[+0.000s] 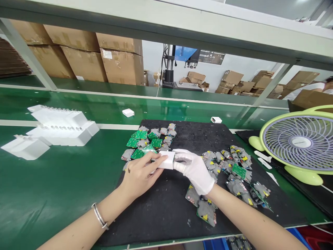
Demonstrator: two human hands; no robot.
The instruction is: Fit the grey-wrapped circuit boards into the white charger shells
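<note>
My left hand point(143, 173), bare and wearing a bracelet, has its fingers closed round a white plastic casing point(166, 159) above the black mat point(161, 215). At the casing's right end is my right hand point(194, 170) in a white glove, fingers bent and touching that end. A thin dark-green edge shows there; what sits inside the casing is hidden. Just behind my left hand lies a group of green circuit boards point(140, 134) with grey filler. More grey-coated circuit boards point(236, 185) are spread to the right of my gloved hand.
White casings point(62, 125) are stacked on the green table point(52, 187) at left. Single casings lie behind the mat, at centre point(128, 112) and right point(216, 119). A green-rimmed fan point(299, 142) stands at right. A shelf beam point(182, 27) crosses overhead; cartons point(119, 66) stand behind.
</note>
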